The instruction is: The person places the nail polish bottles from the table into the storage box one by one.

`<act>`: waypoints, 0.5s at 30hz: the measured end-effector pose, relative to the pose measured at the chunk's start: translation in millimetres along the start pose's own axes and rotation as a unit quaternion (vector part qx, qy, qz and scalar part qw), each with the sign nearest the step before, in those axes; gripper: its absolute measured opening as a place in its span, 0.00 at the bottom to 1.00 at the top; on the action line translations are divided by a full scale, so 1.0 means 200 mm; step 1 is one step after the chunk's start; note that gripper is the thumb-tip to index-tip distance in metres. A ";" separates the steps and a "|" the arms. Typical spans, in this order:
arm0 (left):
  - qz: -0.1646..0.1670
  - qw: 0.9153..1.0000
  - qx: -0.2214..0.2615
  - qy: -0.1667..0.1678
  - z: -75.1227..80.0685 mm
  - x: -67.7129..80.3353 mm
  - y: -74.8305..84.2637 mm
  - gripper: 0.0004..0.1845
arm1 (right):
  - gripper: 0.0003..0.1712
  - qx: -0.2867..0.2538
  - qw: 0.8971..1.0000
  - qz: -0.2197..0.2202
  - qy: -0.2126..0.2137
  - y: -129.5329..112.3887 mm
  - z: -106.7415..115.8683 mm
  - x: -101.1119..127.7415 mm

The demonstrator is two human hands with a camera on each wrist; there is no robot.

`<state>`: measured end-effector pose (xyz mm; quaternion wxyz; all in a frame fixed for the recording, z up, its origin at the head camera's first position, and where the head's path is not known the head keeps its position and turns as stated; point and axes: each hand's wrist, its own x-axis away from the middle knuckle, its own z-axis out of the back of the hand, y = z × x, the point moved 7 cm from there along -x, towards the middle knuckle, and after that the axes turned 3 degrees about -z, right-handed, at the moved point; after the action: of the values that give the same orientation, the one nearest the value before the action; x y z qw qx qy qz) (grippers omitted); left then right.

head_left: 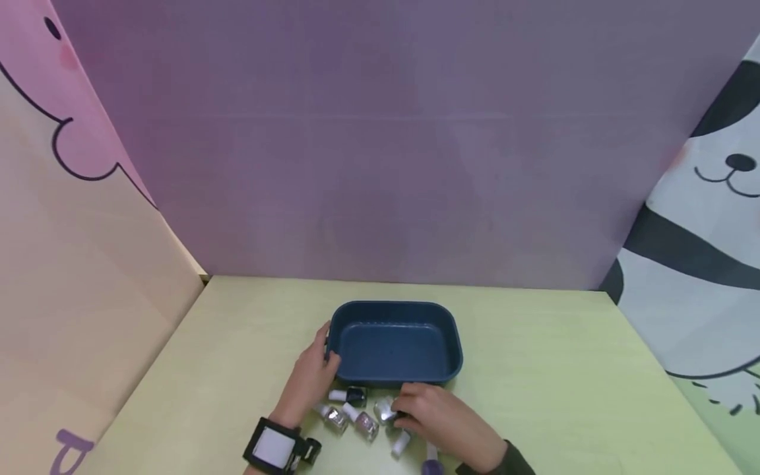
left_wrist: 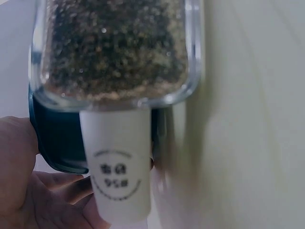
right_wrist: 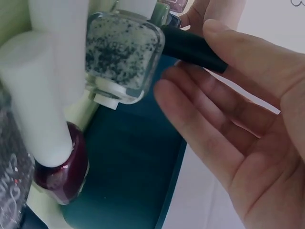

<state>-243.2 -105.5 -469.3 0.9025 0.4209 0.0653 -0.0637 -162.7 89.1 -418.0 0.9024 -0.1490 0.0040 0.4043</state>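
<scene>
A dark blue rectangular box (head_left: 392, 349) sits on the table, its inside bare. My left hand (head_left: 311, 376) grips its left end, thumb at the rim and fingers outside. Just in front of the box, my right hand (head_left: 436, 415) pinches the black cap (right_wrist: 193, 49) of a nail polish bottle between thumb and fingers; this bottle's body is mostly hidden. Around that hand lie a speckled bottle (right_wrist: 124, 57), a dark red bottle (right_wrist: 66, 167) and a purple one (head_left: 432, 467). A glittery, white-capped bottle (left_wrist: 114, 47) fills the left wrist view.
Near the left hand lie a black bottle (head_left: 357, 396) and a pinkish bottle (head_left: 366, 425), both with white caps. A purple panel (head_left: 380, 165) stands behind the pale table (head_left: 534, 369). Printed side panels rise at left (head_left: 89, 264) and right (head_left: 683, 316).
</scene>
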 end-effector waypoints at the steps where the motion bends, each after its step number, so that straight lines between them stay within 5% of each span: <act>1: 0.001 1.000 -0.001 0.000 0.00 0.00 0.00 0.34 | 0.04 -0.003 1.000 0.002 -0.001 0.00 0.00 0.00; 15: 0.011 1.000 0.003 -0.002 0.00 -0.01 0.00 0.34 | 0.03 0.004 1.000 -0.005 -0.020 0.02 0.00 0.00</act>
<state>-244.3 -104.9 -469.5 0.9019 0.4244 0.0590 -0.0544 -165.7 92.4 -420.0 0.9051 -0.1374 -0.0131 0.4023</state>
